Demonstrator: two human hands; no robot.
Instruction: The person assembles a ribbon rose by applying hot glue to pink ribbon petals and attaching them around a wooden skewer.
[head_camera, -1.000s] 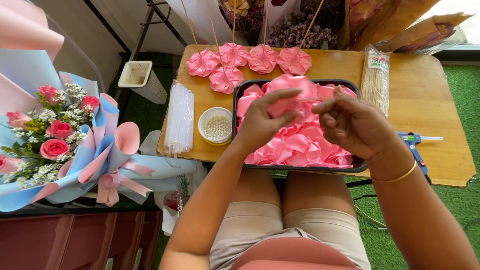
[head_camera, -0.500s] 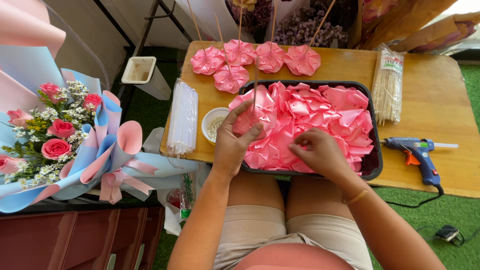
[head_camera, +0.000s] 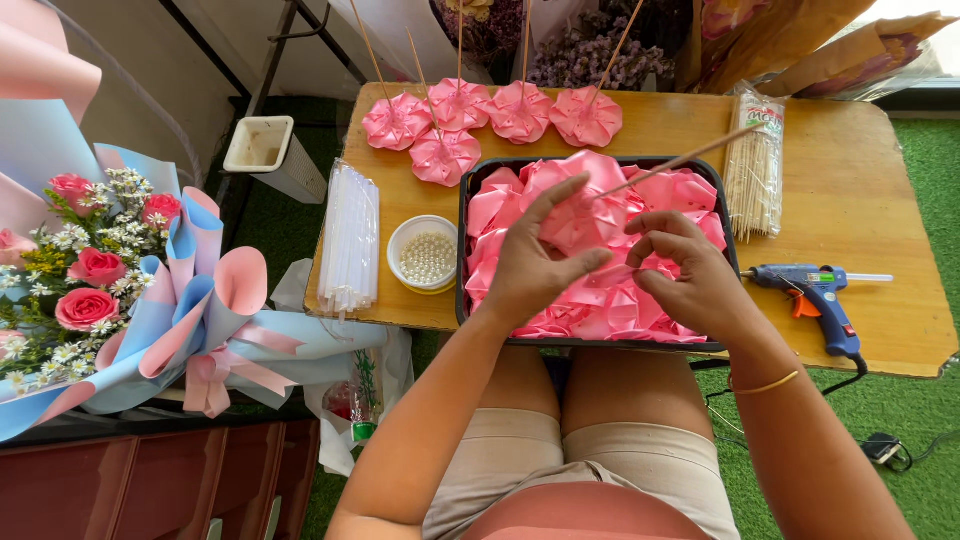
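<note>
While both hands hover over the black tray of pink satin petals, the left hand has lifted from the pile and now cups a folded pink ribbon flower from below, thumb stretched under it and index finger raised, so its grip is only partly closed around the flower. Half a second ago that hand lay flat among the petals with no stick in sight. The right hand, which was resting lower on the heap near the tray's front edge, has come up level with the left; its grip is pinched shut on the lower end of a thin wooden skewer. That skewer now slants up and to the right across the tray toward the packet of skewers, with its lower part meeting the flower held between the hands.

Five finished pink flowers on sticks lie in a cluster at the far edge of the wooden counter, unchanged. A small bowl of pearl beads sits just left of the tray, beside a bundle of clear tubes. A blue glue gun lies on the counter to the right of the tray.
</note>
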